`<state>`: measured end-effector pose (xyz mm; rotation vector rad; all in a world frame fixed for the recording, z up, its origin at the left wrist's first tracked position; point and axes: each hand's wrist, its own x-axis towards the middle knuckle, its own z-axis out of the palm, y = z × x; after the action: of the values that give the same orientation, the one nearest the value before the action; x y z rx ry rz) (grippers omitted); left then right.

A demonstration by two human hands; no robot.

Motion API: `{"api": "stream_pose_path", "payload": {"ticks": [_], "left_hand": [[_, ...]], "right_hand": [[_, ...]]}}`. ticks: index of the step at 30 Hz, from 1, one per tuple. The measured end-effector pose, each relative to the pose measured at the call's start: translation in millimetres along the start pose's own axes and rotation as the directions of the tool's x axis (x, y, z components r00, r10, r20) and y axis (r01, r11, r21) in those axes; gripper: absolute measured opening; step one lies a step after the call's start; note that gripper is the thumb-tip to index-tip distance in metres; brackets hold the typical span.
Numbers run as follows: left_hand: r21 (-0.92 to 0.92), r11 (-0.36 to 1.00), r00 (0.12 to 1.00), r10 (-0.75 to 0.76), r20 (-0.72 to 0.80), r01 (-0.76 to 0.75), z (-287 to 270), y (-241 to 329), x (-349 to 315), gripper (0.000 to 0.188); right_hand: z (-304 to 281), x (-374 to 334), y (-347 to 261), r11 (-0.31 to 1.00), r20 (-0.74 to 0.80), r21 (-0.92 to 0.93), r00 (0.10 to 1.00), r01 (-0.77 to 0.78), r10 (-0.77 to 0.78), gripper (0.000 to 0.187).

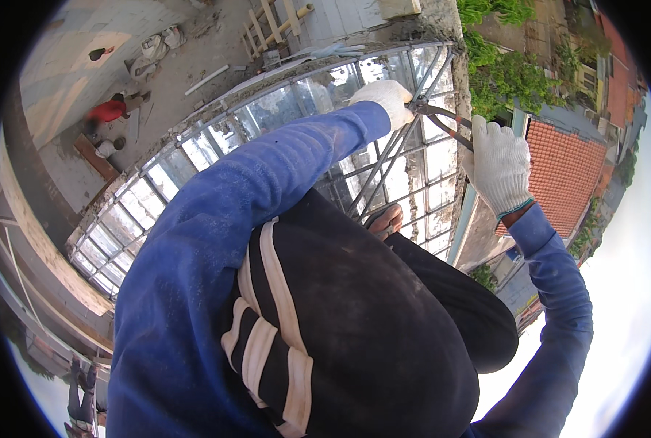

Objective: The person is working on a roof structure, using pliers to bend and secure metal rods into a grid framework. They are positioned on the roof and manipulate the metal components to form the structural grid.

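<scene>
My right hand (497, 162), in a white knit glove, is closed around the handles of dark pincers (451, 117) with worn reddish grips. The jaws of the pincers meet a crossing of steel reinforcing bars (385, 162) above a metal-sheet deck. Right beside the jaws, my left hand (385, 101), also gloved in white, is closed at the crossing. Its fingertips are partly hidden, and I cannot make out what they pinch. The bars run diagonally down toward my foot (385, 221), which shows past my knee.
A grid of bars lies over shiny deck sheets (296, 98). Beyond its right edge are green trees (497, 73) and a red tiled roof (565, 164) lower down. On the lower floor at upper left, a person in red (108, 111) crouches near a wooden ladder-like frame (271, 29) and a pale pipe (206, 80).
</scene>
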<state>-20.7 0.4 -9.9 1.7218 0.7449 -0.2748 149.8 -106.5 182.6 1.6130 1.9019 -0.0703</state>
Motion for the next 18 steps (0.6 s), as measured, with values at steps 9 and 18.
{"api": "stream_pose_path", "payload": {"ticks": [9, 18], "left_hand": [[-0.016, 1.000, 0.999, 0.021, -0.036, -0.021, 1, 0, -3, 0.051], [-0.009, 1.000, 0.999, -0.002, -0.036, 0.001, 4, 0, -1, 0.047]], "right_hand": [[29, 7, 32, -0.067, 0.830, 0.486, 0.485, -0.871, -0.276, 0.032], [9, 30, 27, 0.317, 0.757, 0.645, 0.636, -0.695, -0.148, 0.033]]}}
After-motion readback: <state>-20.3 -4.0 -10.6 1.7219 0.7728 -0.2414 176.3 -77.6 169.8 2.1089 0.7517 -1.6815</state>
